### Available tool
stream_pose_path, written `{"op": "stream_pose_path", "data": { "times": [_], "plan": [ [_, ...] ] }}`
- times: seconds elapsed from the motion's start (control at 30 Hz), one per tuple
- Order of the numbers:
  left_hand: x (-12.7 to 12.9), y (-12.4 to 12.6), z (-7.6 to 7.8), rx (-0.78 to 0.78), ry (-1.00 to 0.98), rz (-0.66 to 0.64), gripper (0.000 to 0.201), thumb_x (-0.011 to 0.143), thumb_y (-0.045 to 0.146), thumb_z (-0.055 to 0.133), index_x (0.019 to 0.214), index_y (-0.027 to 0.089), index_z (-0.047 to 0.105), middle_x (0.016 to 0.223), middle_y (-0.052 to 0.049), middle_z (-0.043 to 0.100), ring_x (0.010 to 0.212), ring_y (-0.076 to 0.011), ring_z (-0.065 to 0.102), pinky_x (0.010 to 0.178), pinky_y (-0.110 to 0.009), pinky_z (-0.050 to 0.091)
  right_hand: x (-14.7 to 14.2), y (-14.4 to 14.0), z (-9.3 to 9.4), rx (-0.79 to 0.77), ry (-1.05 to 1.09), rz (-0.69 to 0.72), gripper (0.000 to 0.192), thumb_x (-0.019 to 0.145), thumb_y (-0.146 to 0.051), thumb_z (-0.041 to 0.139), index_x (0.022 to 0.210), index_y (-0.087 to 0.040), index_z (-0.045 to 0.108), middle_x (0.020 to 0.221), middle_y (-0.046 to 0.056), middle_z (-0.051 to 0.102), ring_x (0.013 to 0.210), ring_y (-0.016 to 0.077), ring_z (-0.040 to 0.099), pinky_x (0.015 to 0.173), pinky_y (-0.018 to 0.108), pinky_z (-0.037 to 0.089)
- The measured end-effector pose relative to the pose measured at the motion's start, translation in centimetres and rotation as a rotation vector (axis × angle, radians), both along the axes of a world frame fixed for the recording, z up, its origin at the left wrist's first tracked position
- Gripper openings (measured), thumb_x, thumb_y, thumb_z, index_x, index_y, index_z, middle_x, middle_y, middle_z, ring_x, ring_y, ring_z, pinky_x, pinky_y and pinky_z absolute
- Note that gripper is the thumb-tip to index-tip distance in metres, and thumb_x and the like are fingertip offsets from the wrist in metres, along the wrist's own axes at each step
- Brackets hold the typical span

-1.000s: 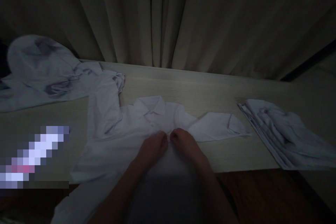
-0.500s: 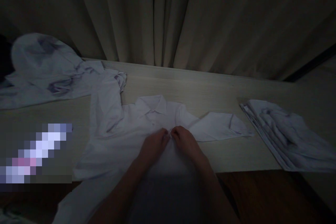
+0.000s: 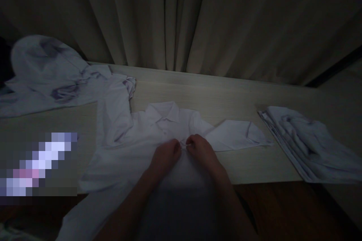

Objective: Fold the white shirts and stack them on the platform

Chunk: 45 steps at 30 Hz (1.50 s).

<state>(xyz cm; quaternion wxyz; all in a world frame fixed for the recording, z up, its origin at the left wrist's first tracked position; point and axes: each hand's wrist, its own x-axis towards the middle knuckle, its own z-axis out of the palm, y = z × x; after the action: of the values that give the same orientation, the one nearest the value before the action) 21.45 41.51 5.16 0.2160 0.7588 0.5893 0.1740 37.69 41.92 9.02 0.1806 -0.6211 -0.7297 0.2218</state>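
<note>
A white collared shirt [image 3: 147, 135] lies face up on the table, its collar pointing away from me and one sleeve stretched out to the right. My left hand [image 3: 166, 154] pinches the cloth at the front placket, below the collar. Close beside it, my right hand [image 3: 200, 148] pinches the same front edge, with a small raised fold of cloth between the two. The fingertips hide whatever button may be there. The shirt's lower part hangs over the table's near edge towards me.
On the right lies a stack of folded white garments [image 3: 313, 143]. Crumpled white clothing [image 3: 53, 71] is heaped at the back left. A pixelated patch covers something at the left. The pale table [image 3: 192, 88] runs along a beige curtain [image 3: 141, 19].
My right hand has shifted slightly right and up, so the gap between my hands is a little wider. Both still pinch the shirt front.
</note>
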Motion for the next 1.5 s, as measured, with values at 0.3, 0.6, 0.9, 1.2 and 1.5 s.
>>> {"op": "stream_pose_path", "data": {
  "times": [0.3,0.6,0.9,1.2,1.5],
  "plan": [
    [0.2,0.0,0.5,-0.093,-0.249,0.054,0.018,0.084,0.034,0.042,0.083,0.02,0.054,0.072,0.0,0.06,0.063,-0.0117,0.051,0.058,-0.024,0.031,-0.2,0.1,0.7,-0.026,0.006,0.022,0.015,0.081,-0.021,0.051,0.088,-0.02,0.064,0.09,0.005,0.062,0.084,0.0136,0.057,0.076,0.027,0.041],
    [0.2,0.1,0.4,-0.101,-0.368,0.025,0.024,0.087,0.035,0.037,0.086,0.021,0.057,0.084,-0.002,0.065,0.076,-0.0151,0.057,0.068,-0.027,0.038,-0.3,0.1,0.6,0.026,0.007,0.002,0.016,0.085,-0.022,0.045,0.085,-0.018,0.06,0.089,0.006,0.062,0.083,0.0136,0.056,0.077,0.027,0.041],
    [0.4,0.4,1.1,-0.182,-0.461,0.065,0.023,0.08,0.034,0.044,0.08,0.017,0.06,0.074,-0.003,0.064,0.068,-0.0142,0.056,0.062,-0.026,0.039,-0.3,0.1,0.6,0.045,0.101,0.05,0.023,0.077,-0.01,0.051,0.095,-0.021,0.061,0.095,0.003,0.059,0.084,0.0123,0.054,0.079,0.026,0.041],
    [0.1,0.9,2.2,-0.38,-0.634,0.122,0.025,0.074,0.034,0.044,0.06,0.017,0.055,0.045,0.002,0.05,0.045,-0.0106,0.046,0.049,-0.024,0.035,-0.5,0.1,0.8,0.052,0.086,0.097,0.013,0.08,-0.02,0.052,0.083,-0.018,0.065,0.083,0.003,0.061,0.071,0.0105,0.053,0.069,0.024,0.041],
    [0.2,0.5,2.8,-0.391,-0.688,0.112,0.03,0.077,0.036,0.043,0.053,0.019,0.047,0.045,0.003,0.046,0.044,-0.0093,0.044,0.049,-0.023,0.034,-0.7,0.0,1.0,0.016,0.065,0.103,0.012,0.08,-0.02,0.054,0.083,-0.018,0.065,0.085,0.003,0.062,0.072,0.0105,0.055,0.07,0.025,0.042]
  ]
}}
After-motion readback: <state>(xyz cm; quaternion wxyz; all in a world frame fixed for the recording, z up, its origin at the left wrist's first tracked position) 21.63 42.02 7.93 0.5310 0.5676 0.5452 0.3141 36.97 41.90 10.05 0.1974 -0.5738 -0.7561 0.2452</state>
